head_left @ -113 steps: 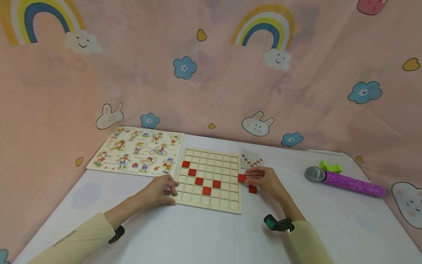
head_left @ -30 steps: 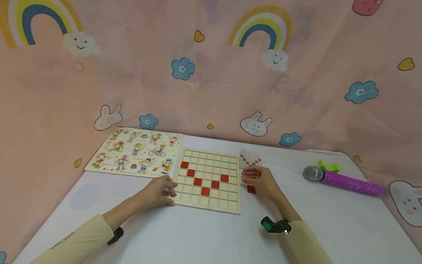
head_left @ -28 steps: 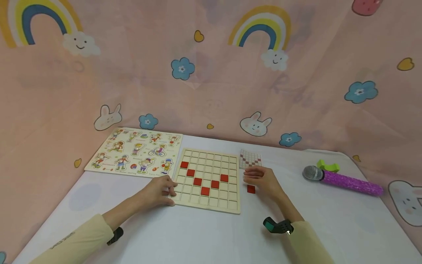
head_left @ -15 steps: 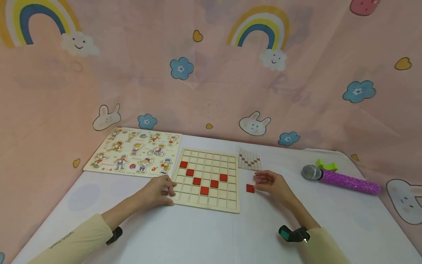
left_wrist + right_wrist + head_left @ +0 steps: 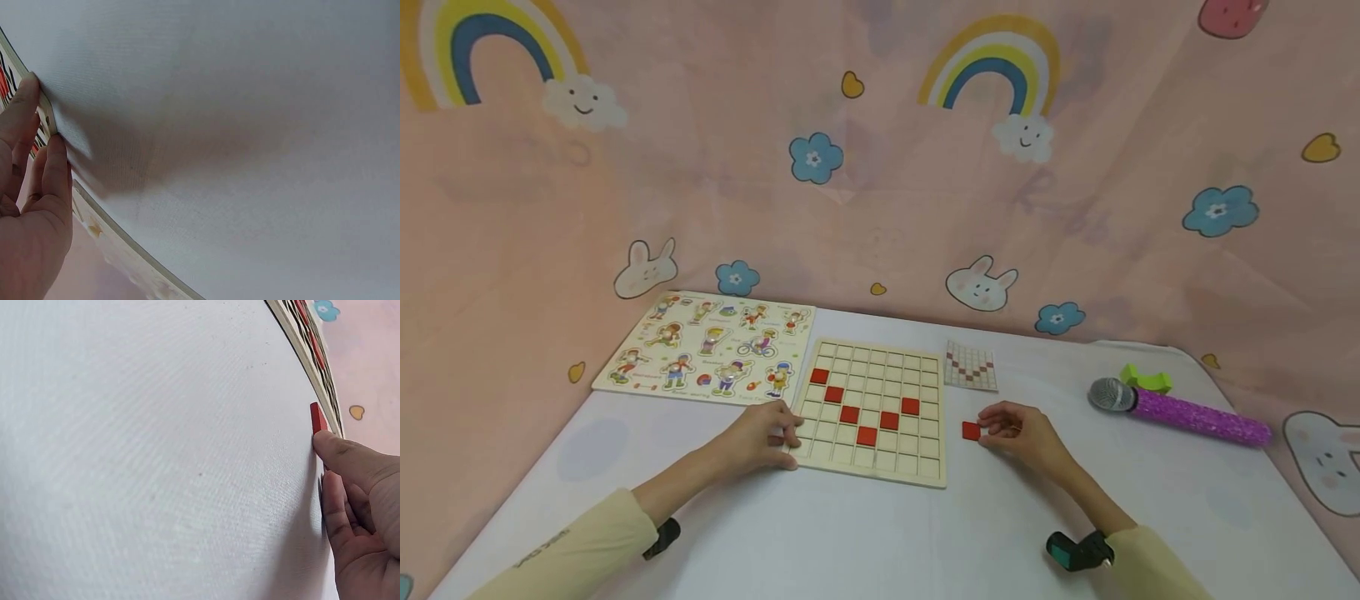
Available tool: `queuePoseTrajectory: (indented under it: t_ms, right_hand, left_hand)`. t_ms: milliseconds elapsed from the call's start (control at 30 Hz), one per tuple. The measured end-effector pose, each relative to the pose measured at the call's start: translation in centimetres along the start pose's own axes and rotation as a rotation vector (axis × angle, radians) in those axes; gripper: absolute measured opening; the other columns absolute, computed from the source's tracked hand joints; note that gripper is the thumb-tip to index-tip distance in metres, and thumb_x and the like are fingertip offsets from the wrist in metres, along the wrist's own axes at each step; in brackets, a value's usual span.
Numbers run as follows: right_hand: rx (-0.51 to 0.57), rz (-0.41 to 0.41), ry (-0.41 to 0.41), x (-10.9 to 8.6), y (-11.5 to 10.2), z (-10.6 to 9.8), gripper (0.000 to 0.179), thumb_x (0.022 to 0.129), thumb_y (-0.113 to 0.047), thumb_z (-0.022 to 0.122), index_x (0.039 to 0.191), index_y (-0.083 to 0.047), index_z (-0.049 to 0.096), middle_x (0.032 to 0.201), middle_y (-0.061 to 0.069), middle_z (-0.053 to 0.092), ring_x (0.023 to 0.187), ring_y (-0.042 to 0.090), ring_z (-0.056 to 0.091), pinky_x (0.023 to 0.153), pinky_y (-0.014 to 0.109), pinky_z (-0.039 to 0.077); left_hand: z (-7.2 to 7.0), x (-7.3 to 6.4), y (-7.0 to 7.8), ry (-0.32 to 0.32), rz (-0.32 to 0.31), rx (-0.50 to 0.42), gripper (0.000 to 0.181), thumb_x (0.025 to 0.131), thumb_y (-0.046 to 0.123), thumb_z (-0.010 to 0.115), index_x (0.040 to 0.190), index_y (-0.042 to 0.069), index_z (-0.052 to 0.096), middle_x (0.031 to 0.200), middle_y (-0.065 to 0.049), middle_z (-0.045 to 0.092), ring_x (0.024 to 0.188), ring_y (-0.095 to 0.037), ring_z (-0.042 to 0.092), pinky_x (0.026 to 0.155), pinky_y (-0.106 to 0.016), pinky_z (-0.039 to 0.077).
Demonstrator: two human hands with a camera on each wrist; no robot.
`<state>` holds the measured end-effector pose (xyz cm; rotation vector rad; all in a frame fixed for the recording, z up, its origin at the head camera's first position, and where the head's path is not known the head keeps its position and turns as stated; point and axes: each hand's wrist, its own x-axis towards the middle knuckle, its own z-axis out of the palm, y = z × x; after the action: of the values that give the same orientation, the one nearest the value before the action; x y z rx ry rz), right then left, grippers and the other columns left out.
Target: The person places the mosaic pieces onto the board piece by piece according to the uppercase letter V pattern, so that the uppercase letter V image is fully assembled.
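Note:
My left hand (image 5: 763,435) holds the near left corner of a square wooden grid board (image 5: 880,475). In the left wrist view its thumb and fingertips lie at the edges of that corner. Several red tiles sit in the board's squares in a V, one of them at the right (image 5: 910,406). Right of the board lies a loose red square tile (image 5: 971,431), and my right hand (image 5: 1026,435) pinches its right side. The right wrist view shows the thumb on the edge of this tile (image 5: 317,417), low over the white cloth.
Behind the loose tile lies a small pattern card (image 5: 971,367) showing a red V on a grid. A wooden puzzle board (image 5: 703,343) with sports figures is at the back left. A purple glitter microphone (image 5: 1195,417) and a green block (image 5: 1146,379) are at the right.
A red tile that my right hand held is now in a square on the right of the board. That hand has drawn back to the loose tile. My left hand stays at the corner.

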<state>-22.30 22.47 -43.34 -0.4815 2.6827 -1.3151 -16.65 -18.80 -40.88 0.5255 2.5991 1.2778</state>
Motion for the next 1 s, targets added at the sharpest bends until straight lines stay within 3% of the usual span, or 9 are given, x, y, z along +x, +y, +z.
queuePoseTrajectory:
  t_ms: [267, 633, 1000]
  right_hand:
    - [0.069, 0.023, -0.027, 0.2, 0.1, -0.7, 0.035, 0.082, -0.006, 0.075, 0.113, 0.004, 0.063, 0.105, 0.016, 0.068, 0.090, 0.022, 0.066, 0.076, 0.017, 0.056]
    - [0.106, 0.050, 0.051, 1.2, -0.3, -0.7, 0.041, 0.084, -0.007, 0.073, 0.121, 0.006, 0.059, 0.112, 0.020, 0.066, 0.096, 0.026, 0.067, 0.083, 0.020, 0.056]
    - [0.141, 0.039, 0.063, 2.6, -0.1, 0.0, 0.040, 0.085, -0.007, 0.072, 0.120, 0.007, 0.060, 0.113, 0.022, 0.065, 0.100, 0.029, 0.066, 0.085, 0.021, 0.056]
  left_hand:
    - [0.0, 0.0, 0.0, 0.000, -0.007, 0.011, 0.023, 0.071, -0.001, 0.081, 0.076, 0.004, 0.059, 0.110, -0.013, 0.060, 0.120, -0.038, 0.053, 0.089, -0.030, 0.055]
    - [0.1, 0.1, -0.3, 0.000, 0.012, 0.010, 0.023, 0.071, -0.001, 0.081, 0.075, 0.004, 0.059, 0.108, -0.013, 0.059, 0.119, -0.038, 0.054, 0.089, -0.029, 0.055]
    - [0.2, 0.2, -0.6, 0.000, 0.014, -0.001, 0.024, 0.071, -0.002, 0.081, 0.075, 0.004, 0.059, 0.110, -0.013, 0.059, 0.119, -0.038, 0.054, 0.089, -0.028, 0.055]
